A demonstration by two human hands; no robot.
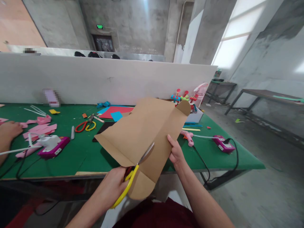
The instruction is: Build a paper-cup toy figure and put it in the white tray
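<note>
A large sheet of brown kraft paper (147,126) with creases and rounded flaps spans the middle, raised over the table's front edge. My left hand (116,185) is closed around the handles of yellow-and-red scissors (129,186). One blade lies across the face of the paper; the other blade is hidden behind it. On the paper's right edge, my right hand (175,150) grips with the thumb on top and the fingers mostly out of sight underneath.
The green table (92,158) bears pliers (86,125), a pink glue gun (188,137), purple power strips (224,144), coloured sheets (114,111) and pink paper scraps (40,129). A co-worker's hand (11,129) rests at far left. Behind stands a white partition (114,80).
</note>
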